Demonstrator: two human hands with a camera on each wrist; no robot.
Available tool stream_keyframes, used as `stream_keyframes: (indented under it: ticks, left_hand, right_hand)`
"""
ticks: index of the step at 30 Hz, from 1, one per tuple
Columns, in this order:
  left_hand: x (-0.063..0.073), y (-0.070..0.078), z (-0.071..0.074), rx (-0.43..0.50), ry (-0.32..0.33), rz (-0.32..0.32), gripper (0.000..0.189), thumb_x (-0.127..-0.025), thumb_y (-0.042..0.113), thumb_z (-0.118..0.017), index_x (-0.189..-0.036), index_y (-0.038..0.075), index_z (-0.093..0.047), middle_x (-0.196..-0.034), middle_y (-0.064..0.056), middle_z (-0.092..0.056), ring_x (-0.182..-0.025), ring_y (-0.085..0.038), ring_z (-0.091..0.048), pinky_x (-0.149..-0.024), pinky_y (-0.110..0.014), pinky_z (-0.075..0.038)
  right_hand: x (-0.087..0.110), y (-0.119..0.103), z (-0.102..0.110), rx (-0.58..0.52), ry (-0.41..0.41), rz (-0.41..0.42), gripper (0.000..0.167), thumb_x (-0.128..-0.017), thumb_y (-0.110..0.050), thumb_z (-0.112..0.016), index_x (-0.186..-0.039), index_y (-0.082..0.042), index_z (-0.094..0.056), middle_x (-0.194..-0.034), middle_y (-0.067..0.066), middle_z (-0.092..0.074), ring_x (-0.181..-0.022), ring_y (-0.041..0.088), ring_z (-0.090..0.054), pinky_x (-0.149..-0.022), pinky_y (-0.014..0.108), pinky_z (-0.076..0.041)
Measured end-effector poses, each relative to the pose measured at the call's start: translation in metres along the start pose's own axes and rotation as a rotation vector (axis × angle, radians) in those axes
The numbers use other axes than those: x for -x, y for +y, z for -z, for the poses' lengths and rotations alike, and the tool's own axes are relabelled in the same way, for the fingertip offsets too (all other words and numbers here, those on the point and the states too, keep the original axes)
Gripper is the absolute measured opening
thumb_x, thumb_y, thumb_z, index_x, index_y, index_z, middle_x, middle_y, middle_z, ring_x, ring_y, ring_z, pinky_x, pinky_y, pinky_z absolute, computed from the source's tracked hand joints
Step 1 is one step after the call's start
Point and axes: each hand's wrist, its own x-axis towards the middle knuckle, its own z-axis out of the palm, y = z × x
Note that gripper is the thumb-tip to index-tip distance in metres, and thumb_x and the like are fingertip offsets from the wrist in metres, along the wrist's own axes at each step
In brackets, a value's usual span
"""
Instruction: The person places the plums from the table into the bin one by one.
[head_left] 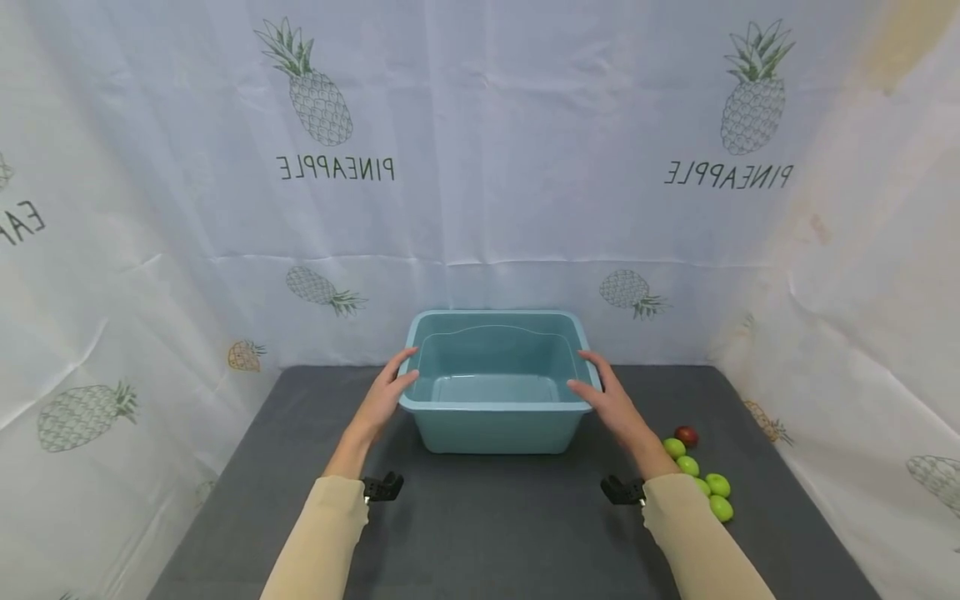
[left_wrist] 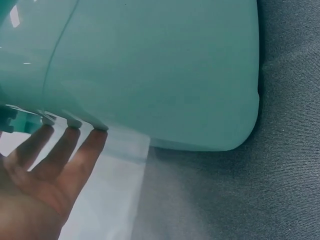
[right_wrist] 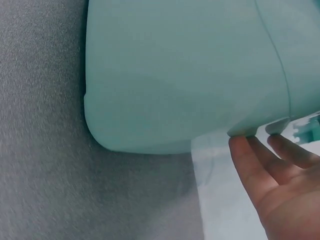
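Note:
A blue-green plastic basin (head_left: 495, 429) rests on the dark grey tabletop, its inside bare in the head view. My left hand (head_left: 384, 398) holds its left rim, the thumb over the edge and the other fingers against the outer wall. On the opposite side my right hand (head_left: 611, 402) grips the right rim in the same way. The left wrist view has several fingertips of the left hand (left_wrist: 45, 175) touching the basin wall (left_wrist: 165, 70). Fingertips of the right hand (right_wrist: 280, 175) meet the basin wall (right_wrist: 170, 75) in the right wrist view.
Several green fruits (head_left: 717, 485) and one dark red fruit (head_left: 686, 436) lie on the grey tabletop (head_left: 495, 533) beside the right forearm, which partly covers them. A white curtain (head_left: 525, 150) printed with pineapples hangs close behind the basin and along both sides.

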Motion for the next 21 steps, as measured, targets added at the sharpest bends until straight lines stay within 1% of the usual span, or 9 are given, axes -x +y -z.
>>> stream_keyframes:
  ticks: [2,6,10,13,15,17,21]
  left_hand:
    - [0.002,0.001,0.001,-0.023,0.008,-0.008,0.054,-0.108,0.032,-0.05,-0.159,0.023,-0.033,-0.17,-0.007,-0.007,-0.156,-0.031,-0.004,-0.118,-0.063,-0.018]
    - [0.008,0.0,0.002,-0.06,-0.011,-0.026,0.058,-0.107,0.034,-0.052,-0.16,0.023,-0.031,-0.171,-0.006,-0.005,-0.156,-0.03,0.001,-0.118,-0.064,-0.015]
    - [0.019,0.0,0.005,-0.054,-0.056,-0.028,0.061,-0.107,0.035,-0.054,-0.161,0.025,-0.028,-0.171,-0.006,-0.001,-0.156,-0.034,0.002,-0.112,-0.072,-0.02]
    - [0.025,0.001,0.007,-0.05,-0.085,-0.041,0.062,-0.107,0.033,-0.054,-0.161,0.025,-0.026,-0.171,-0.006,0.0,-0.155,-0.037,0.003,-0.11,-0.074,-0.021]
    - [0.03,0.001,0.007,-0.055,-0.097,-0.05,0.062,-0.107,0.031,-0.054,-0.161,0.024,-0.026,-0.171,-0.006,-0.001,-0.155,-0.037,0.004,-0.111,-0.074,-0.02]
    - [0.033,0.001,0.006,-0.067,-0.097,-0.064,0.061,-0.107,0.03,-0.054,-0.161,0.022,-0.027,-0.171,-0.007,-0.003,-0.155,-0.036,0.003,-0.114,-0.07,-0.017]
    - [0.043,-0.001,0.003,-0.078,-0.078,-0.095,0.06,-0.107,0.029,-0.054,-0.16,0.019,-0.029,-0.17,-0.01,-0.009,-0.156,-0.034,-0.001,-0.119,-0.063,-0.012]
  right_hand:
    - [0.001,0.0,0.001,0.002,-0.013,-0.001,0.072,-0.103,-0.038,-0.06,-0.162,-0.022,-0.021,-0.17,0.012,-0.001,-0.154,0.04,-0.001,-0.112,0.071,-0.016]
    - [0.007,0.004,0.006,-0.023,-0.057,-0.004,0.073,-0.103,-0.039,-0.061,-0.162,-0.023,-0.021,-0.17,0.012,0.0,-0.154,0.042,0.0,-0.111,0.073,-0.017]
    - [0.015,0.004,0.012,-0.06,-0.103,-0.03,0.071,-0.103,-0.036,-0.059,-0.162,-0.025,-0.02,-0.17,0.012,0.0,-0.153,0.045,-0.004,-0.106,0.076,-0.022]
    - [0.021,0.002,0.013,-0.056,-0.118,-0.039,0.071,-0.104,-0.034,-0.058,-0.162,-0.026,-0.019,-0.169,0.014,-0.001,-0.152,0.046,-0.01,-0.103,0.075,-0.027]
    - [0.026,0.002,0.013,-0.051,-0.115,-0.044,0.071,-0.103,-0.035,-0.059,-0.162,-0.025,-0.019,-0.169,0.016,-0.005,-0.15,0.047,-0.014,-0.103,0.074,-0.03]
    - [0.031,0.002,0.013,-0.038,-0.111,-0.048,0.072,-0.103,-0.035,-0.059,-0.161,-0.024,-0.019,-0.168,0.018,-0.007,-0.149,0.047,-0.018,-0.105,0.074,-0.03]
    - [0.041,0.002,0.011,-0.032,-0.105,-0.042,0.072,-0.102,-0.035,-0.061,-0.16,-0.023,-0.021,-0.166,0.021,-0.014,-0.146,0.047,-0.025,-0.106,0.072,-0.031]
